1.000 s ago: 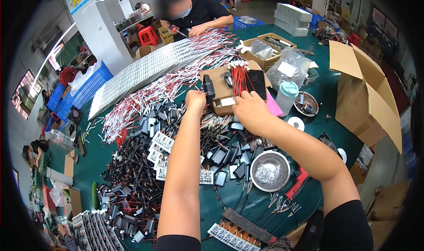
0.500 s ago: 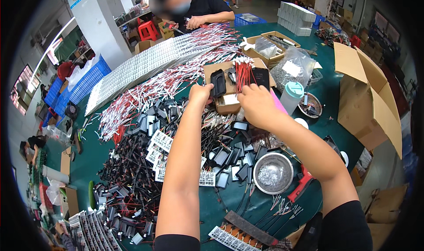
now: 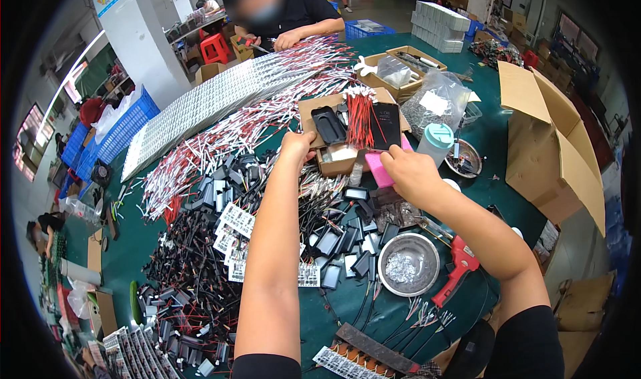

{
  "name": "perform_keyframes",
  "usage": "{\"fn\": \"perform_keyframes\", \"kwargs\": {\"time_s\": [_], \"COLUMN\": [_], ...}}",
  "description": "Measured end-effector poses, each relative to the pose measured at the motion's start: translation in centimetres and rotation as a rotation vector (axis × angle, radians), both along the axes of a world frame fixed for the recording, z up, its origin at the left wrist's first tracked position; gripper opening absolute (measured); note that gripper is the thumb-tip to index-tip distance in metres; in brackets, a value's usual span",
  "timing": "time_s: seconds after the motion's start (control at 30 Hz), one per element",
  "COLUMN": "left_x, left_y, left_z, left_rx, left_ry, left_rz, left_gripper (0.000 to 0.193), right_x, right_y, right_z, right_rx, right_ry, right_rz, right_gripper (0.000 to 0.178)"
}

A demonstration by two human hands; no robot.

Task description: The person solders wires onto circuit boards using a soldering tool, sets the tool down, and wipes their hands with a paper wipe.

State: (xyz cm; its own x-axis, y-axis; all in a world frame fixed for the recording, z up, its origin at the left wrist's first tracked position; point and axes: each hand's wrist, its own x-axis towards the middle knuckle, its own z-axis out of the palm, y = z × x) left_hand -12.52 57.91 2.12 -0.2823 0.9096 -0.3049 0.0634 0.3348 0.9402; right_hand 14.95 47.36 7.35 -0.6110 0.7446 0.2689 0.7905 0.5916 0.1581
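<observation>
My left hand (image 3: 298, 146) is closed on the left edge of a small cardboard box (image 3: 307, 115). On top of the box lie a black molded plastic piece (image 3: 327, 127), a bundle of red wires with white ends (image 3: 360, 117) and a black phone (image 3: 386, 125). My right hand (image 3: 412, 173) has its fingers bent together at the phone's lower right corner, over a pink pad (image 3: 379, 171); what they grip is hidden. Below the box is a heap of small black-cased modules (image 3: 327, 240) with cables.
A metal bowl (image 3: 409, 264) and a red tool (image 3: 461, 267) lie near my right forearm. A lidded cup (image 3: 435, 142) stands beyond the right hand. White strips (image 3: 220, 95) with red-and-white wires spread at the far left. A co-worker (image 3: 287, 12) sits across the table.
My left hand has let go of the black plastic piece, which now lies on the box. My right hand has moved off the red wires, rightward and nearer, to the phone's corner.
</observation>
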Motion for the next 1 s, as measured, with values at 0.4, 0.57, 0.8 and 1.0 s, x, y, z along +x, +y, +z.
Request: {"fn": "perform_keyframes", "kwargs": {"time_s": [0.4, 0.57, 0.8, 1.0], "left_x": [-0.9, 0.4, 1.5, 0.9], "left_y": [-1.1, -1.5, -2.7, -2.7], "left_z": [2.9, 3.2, 2.4, 1.4], "left_rx": [0.063, 0.132, 0.155, 0.223], "left_ry": [-0.332, -0.459, -0.461, -0.550], "left_rz": [-0.037, -0.006, 0.022, 0.041], "left_gripper": [0.025, 0.026, 0.023, 0.021], "right_x": [-0.9, -0.7, -0.7, -0.7], "right_y": [-0.9, -1.3, -1.7, -1.9], "right_z": [-1.3, -1.8, -2.4, -2.5], "right_rx": [0.284, 0.325, 0.380, 0.425], "right_ry": [0.047, 0.054, 0.034, 0.012], "right_rz": [0.098, 0.074, 0.071, 0.086], "right_gripper": [0.013, 0.012, 0.010, 0.012]}}
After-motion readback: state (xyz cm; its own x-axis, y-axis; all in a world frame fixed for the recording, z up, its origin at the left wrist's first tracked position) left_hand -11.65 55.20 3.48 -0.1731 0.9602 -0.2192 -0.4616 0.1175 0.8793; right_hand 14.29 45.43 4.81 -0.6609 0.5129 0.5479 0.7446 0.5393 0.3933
